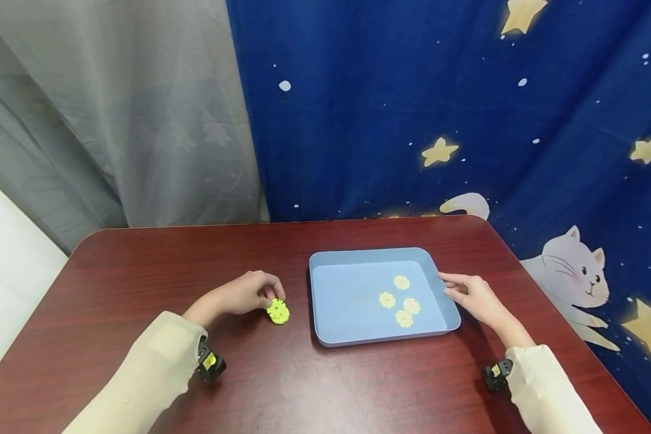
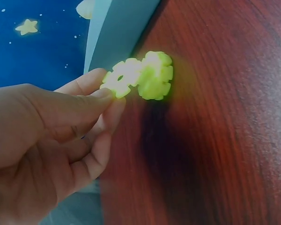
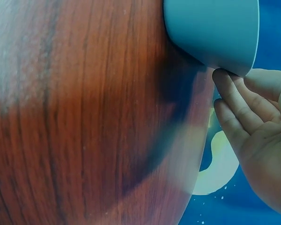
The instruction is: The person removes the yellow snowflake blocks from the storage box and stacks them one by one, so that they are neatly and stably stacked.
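Observation:
In the head view my left hand (image 1: 249, 293) pinches a yellow-green notched plastic disc (image 2: 113, 85) between thumb and fingers, its flat face and small centre hole showing. Right beside it, overlapping it in the head view, is more of the same yellow-green, a notched disc piece (image 2: 154, 77) over the table. My right hand (image 1: 477, 298) is at the right side of a blue tray (image 1: 342, 295), its thumb and fingertips holding the rim and outer wall. Inside the tray, towards its right half, lie several pale yellow notched discs (image 1: 387, 299).
The tray stands on a dark red wood-grain table (image 1: 260, 386), right of the left hand. Behind the table hang a grey curtain (image 1: 168, 120) and a blue curtain (image 1: 358, 120) with stars and a cat. A black wrist camera (image 1: 210, 361) sits at the left sleeve.

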Demonstrator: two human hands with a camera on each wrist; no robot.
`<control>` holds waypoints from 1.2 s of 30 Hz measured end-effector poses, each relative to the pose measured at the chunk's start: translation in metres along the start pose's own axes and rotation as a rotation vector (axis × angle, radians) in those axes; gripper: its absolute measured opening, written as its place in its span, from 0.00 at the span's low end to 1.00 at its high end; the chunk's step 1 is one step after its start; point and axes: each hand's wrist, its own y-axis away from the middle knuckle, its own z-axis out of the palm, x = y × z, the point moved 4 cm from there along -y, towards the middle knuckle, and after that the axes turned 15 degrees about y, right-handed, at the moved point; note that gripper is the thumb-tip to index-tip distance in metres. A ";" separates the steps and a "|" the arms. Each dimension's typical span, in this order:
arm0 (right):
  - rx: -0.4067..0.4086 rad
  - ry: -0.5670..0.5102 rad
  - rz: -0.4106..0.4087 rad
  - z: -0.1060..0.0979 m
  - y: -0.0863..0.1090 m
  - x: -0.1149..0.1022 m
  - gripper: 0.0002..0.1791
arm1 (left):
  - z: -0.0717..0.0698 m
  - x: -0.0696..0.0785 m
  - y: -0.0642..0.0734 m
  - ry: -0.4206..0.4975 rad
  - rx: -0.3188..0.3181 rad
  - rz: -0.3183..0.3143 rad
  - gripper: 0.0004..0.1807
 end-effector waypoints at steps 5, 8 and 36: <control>-0.002 -0.003 0.003 0.000 0.000 0.000 0.21 | 0.002 -0.006 0.000 0.024 0.008 0.009 0.13; -0.005 -0.007 0.006 0.000 0.000 0.000 0.22 | 0.002 -0.008 -0.001 0.040 0.018 0.015 0.13; -0.001 -0.017 -0.006 0.000 0.001 0.001 0.21 | 0.010 -0.017 -0.001 0.029 0.051 0.042 0.15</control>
